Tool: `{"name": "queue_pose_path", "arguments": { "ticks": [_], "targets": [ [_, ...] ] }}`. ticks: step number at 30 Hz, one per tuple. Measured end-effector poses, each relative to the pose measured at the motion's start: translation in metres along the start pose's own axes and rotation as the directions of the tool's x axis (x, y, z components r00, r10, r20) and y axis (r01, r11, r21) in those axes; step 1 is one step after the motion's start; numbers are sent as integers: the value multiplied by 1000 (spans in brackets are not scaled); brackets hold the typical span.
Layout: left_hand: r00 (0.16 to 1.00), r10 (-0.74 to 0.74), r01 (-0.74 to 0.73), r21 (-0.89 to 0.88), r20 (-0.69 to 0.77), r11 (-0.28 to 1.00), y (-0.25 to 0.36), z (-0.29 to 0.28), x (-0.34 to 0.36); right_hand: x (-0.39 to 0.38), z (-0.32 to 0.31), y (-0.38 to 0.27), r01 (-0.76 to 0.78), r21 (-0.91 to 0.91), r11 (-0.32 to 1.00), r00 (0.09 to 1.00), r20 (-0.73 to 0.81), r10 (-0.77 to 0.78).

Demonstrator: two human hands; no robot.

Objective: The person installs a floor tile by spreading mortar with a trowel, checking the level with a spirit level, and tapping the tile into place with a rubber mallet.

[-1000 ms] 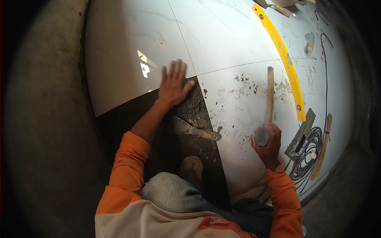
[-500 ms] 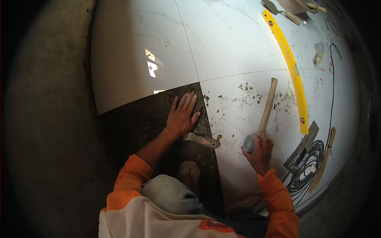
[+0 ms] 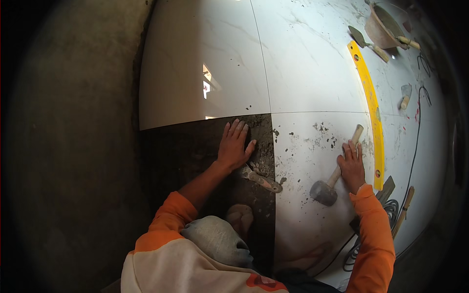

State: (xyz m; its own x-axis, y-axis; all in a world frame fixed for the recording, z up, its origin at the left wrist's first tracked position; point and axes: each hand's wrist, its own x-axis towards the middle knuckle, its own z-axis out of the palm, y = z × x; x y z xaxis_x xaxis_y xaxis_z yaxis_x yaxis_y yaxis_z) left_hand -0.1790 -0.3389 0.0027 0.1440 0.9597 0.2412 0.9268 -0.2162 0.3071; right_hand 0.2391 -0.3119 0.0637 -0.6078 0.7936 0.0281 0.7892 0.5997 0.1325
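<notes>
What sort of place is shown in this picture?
Most likely a building site, perhaps indoors: large pale tiles stop at a rough dark patch without tile, and a yellow spirit level lies on the tiles.

Square glossy white floor tiles [image 3: 312, 73]: faint grey marble veining, dark speckles
Rough mortar bed [image 3: 171, 166]: dark grey-brown
Cylinder-headed rubber mallet [image 3: 326, 191]: charcoal head, pale tan wooden handle
Flat-bladed scraper [image 3: 263, 181]: grey-brown handle, faded pinkish inlay
Long straight spirit level [image 3: 370, 107]: bright yellow
Round-rimmed bucket [image 3: 376, 33]: dusty pink outside, grey inside
Long-sleeved cloth shirt [image 3: 185, 263]: cream body, orange sleeves, red patch
Worn trouser knee [image 3: 215, 239]: faded grey-blue
</notes>
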Motion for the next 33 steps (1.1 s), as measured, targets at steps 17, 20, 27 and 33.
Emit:
{"name": "queue_pose_path", "arguments": {
  "ticks": [17, 20, 27, 33],
  "targets": [
    [825, -545, 498, -648, 149, 577, -37, -122, 30, 27, -388, -3, -984, 162, -73, 153, 982, 111],
    [985, -164, 160, -87, -50, 983, -60, -31, 88, 15, -408, -4, -845, 322, -428, 257, 945, 203],
    [560, 774, -495, -631, 294, 598, -19, 11, 63, 118, -296, 0, 73, 259, -963, 861, 470, 192],
    [892, 2, 70, -143, 452, 987, -157, -134, 34, 286, -195, -58, -677, 685, -268, 728, 677, -108]
  ]
}}
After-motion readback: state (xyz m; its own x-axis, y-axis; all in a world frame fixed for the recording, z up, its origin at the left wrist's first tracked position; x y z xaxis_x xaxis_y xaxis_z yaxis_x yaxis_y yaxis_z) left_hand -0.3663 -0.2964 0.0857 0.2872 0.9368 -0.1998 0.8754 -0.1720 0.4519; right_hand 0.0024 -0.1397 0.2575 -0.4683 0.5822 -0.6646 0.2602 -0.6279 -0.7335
